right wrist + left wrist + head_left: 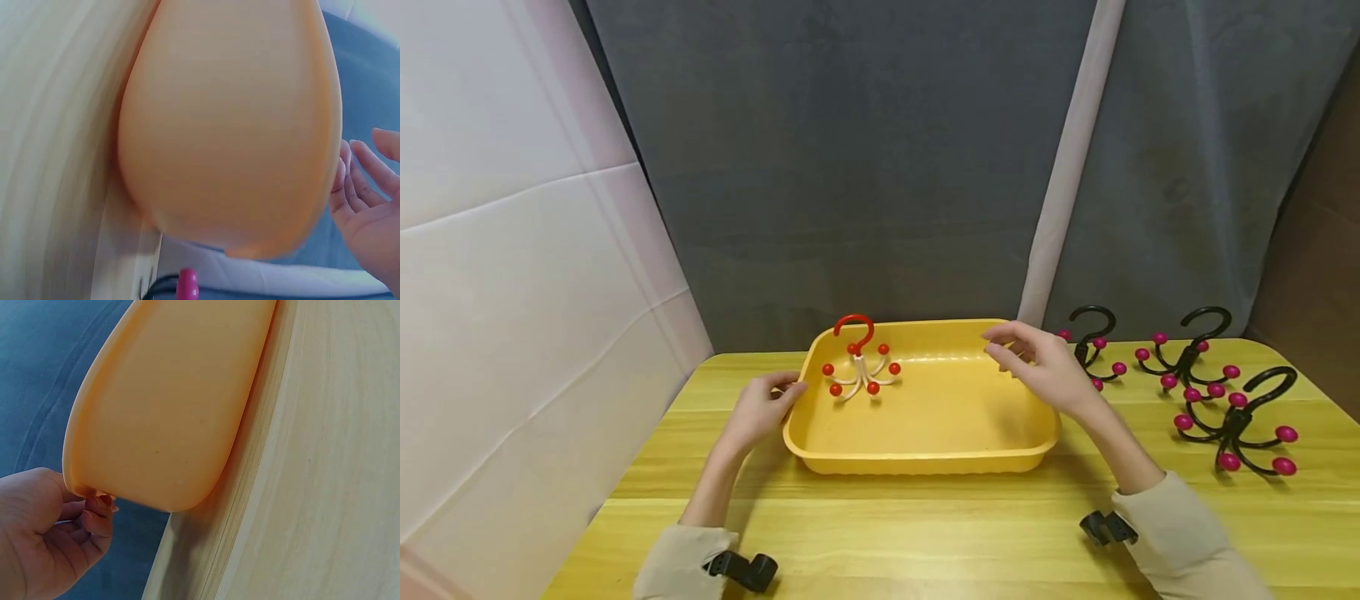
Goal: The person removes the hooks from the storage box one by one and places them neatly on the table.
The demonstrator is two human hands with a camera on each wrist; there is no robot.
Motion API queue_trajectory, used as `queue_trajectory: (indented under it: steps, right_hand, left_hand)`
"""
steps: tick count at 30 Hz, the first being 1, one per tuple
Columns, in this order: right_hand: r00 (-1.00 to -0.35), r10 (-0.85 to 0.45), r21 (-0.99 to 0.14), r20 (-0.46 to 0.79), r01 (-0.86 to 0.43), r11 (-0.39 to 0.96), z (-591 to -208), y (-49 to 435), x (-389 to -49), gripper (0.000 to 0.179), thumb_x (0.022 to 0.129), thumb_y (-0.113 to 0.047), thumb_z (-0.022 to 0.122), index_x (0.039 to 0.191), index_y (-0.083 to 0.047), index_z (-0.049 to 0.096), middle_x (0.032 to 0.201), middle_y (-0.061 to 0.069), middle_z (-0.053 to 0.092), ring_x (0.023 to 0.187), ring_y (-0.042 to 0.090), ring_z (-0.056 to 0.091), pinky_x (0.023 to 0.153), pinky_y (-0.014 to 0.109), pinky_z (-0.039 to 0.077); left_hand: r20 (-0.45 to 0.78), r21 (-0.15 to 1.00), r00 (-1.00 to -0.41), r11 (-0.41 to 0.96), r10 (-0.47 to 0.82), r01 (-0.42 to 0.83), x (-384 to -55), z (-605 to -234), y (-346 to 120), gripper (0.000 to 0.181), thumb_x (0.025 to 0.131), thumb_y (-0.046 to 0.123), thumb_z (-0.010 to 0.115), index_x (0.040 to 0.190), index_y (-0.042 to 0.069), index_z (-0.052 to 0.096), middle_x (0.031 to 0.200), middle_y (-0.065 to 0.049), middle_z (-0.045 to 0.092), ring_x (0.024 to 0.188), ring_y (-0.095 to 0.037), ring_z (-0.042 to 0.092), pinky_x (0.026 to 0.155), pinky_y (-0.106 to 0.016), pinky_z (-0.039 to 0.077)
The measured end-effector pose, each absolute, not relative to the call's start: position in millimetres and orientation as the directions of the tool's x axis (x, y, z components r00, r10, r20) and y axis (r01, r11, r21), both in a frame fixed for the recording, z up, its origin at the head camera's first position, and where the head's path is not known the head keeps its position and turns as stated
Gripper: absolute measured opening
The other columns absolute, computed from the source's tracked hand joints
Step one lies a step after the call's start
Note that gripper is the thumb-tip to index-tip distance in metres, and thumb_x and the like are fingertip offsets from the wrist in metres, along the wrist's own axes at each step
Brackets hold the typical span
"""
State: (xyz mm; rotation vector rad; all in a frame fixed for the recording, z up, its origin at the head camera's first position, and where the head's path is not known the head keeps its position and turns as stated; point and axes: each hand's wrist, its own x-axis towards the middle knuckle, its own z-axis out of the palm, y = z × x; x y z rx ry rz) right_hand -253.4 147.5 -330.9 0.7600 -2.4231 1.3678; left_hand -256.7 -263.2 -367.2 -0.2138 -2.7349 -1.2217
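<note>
A yellow plastic tray [925, 425] stands on the table. My left hand [763, 407] grips its left rim, thumb over the edge; in the left wrist view the fingers [95, 522] curl beneath the lip at the corner. Inside the tray, toward the left, stands a multi-arm hook hanger [860, 367] with a red hook, white curved arms and red ball tips. Over the tray's right side hovers my right hand [1041, 364], holding nothing, its thumb and fingers apart. The right wrist view has that hand [369, 219] beside the tray's outer wall [231, 137].
Three similar hangers, black with pink ball tips, stand to the right of the tray: one by the back edge [1083, 353], another further right [1186, 363], a third [1235, 422] nearer. Behind the wooden table [910, 533] hangs a grey curtain [850, 167]; a white panel [535, 250] rises at left.
</note>
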Motion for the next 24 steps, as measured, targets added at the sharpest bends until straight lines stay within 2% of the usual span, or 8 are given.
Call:
queue_trajectory:
  steps: [13, 17, 24]
  right_hand:
    - [-0.814, -0.333, -0.732, 0.475, -0.576, 0.365, -341, 97, -262, 0.024, 0.101, -0.018, 0.064, 0.12, -0.004, 0.068, 0.1, 0.009, 0.07, 0.08, 0.018, 0.065, 0.074, 0.037, 0.055]
    - [-0.818, -0.317, -0.741, 0.48, -0.571, 0.354, -342, 83, -262, 0.024, 0.1, -0.018, 0.065, 0.12, -0.005, 0.068, 0.101, 0.006, 0.07, 0.083, 0.019, 0.065, 0.077, 0.04, 0.055]
    - [-0.803, -0.313, -0.745, 0.507, -0.591, 0.308, -347, 60, -268, 0.024, 0.099, -0.014, 0.066, 0.119, -0.001, 0.068, 0.104, 0.009, 0.069, 0.091, 0.024, 0.065, 0.083, 0.043, 0.054]
  left_hand:
    - [0.184, 0.731, -0.98, 0.657, 0.069, 0.184, -258, -366, -264, 0.033, 0.1, 0.014, 0.063, 0.124, -0.01, 0.065, 0.099, -0.015, 0.065, 0.086, -0.024, 0.06, 0.067, -0.022, 0.049]
    - [0.19, 0.728, -0.979, 0.658, 0.074, 0.191, -258, -367, -264, 0.032, 0.1, 0.013, 0.063, 0.123, -0.009, 0.066, 0.098, -0.014, 0.065, 0.086, -0.024, 0.059, 0.067, -0.022, 0.048]
    - [0.191, 0.729, -0.979, 0.658, 0.07, 0.189, -259, -368, -264, 0.031, 0.1, 0.012, 0.063, 0.121, -0.009, 0.067, 0.099, -0.015, 0.065, 0.087, -0.024, 0.059, 0.068, -0.022, 0.049]
